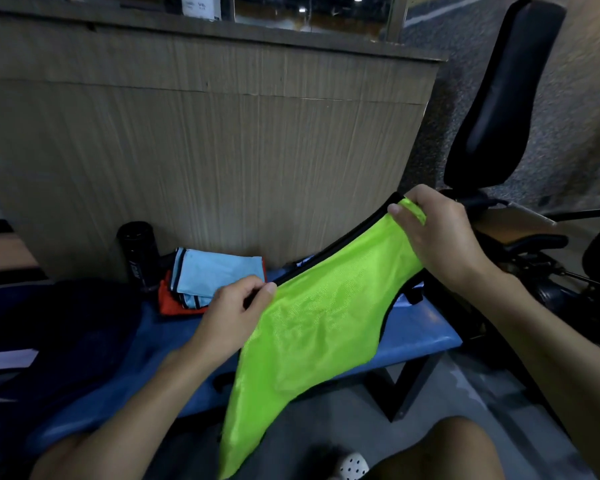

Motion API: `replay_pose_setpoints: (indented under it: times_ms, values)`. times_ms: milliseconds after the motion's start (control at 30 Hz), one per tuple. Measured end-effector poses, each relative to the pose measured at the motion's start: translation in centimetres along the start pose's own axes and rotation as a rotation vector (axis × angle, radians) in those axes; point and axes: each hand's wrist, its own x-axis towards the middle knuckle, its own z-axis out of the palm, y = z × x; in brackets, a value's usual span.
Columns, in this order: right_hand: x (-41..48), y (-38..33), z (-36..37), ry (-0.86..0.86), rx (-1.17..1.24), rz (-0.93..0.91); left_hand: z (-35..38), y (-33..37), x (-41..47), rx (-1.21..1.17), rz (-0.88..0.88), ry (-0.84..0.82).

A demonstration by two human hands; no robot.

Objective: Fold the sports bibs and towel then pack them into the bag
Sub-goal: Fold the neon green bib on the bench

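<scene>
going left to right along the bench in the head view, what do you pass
dark bag → black bottle → folded bibs → green bib → right hand → black chair

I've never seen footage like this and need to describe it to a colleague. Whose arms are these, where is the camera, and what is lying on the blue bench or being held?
There is no machine here. A person wears a camera on the head, looking forward and down, so the two bare arms are their own. This is the only view.

The left hand and the right hand each pinch the black-trimmed edge of a green bib. The bib is stretched between them, and its lower part hangs down in front of the blue bench.

On the bench, a folded light blue cloth lies on a folded orange cloth. A black bottle stands to their left, and a dark bag lies further left. A black office chair stands at the right.
</scene>
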Motion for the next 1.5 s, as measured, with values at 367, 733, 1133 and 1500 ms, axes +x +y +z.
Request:
replay_pose_setpoints:
  times_ms: [367,733,1133,1500]
  values:
    - [1.6,3.6,0.5,0.087,0.091,0.173,-8.3,9.5,9.7,0.623,0.274,-0.184]
    - [6.4,23.8,8.7,-0.232,-0.116,0.262,15.0,-7.4,15.7,0.749,0.103,-0.379]
    - [2.2,34.3,20.0,-0.317,-0.565,0.308,21.8,-16.4,16.1,0.737,0.195,-0.193]
    - [-8.6,19.6,23.2,-0.539,-0.256,-0.199,11.9,-14.7,3.3,0.731,0.313,-0.301]
